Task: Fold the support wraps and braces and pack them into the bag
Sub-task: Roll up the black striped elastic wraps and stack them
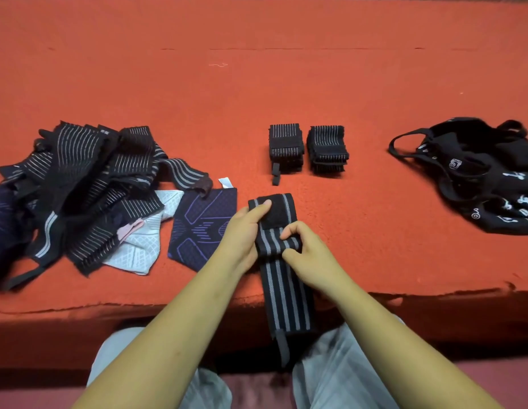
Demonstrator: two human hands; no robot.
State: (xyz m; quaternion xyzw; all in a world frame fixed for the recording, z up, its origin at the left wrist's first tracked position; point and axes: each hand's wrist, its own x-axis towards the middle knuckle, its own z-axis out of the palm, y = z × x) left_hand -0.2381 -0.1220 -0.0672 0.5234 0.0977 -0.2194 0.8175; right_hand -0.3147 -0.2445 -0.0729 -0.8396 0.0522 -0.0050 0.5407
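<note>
The long black grey-striped elastic wrap (283, 290) lies at six o'clock on the red felt tabletop (256, 93), the left hand (242, 228) pinching its far end, the right hand (304, 249) gripping its middle. The black cloth bag (487, 178) lies at three o'clock.

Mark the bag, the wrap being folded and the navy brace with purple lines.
black bag (490, 178), head view, middle of its cloth body.
grey-striped wrap (282, 284), head view, its unfolded striped stretch.
navy brace (203, 228), head view, centre of its purple-lined face.
</note>
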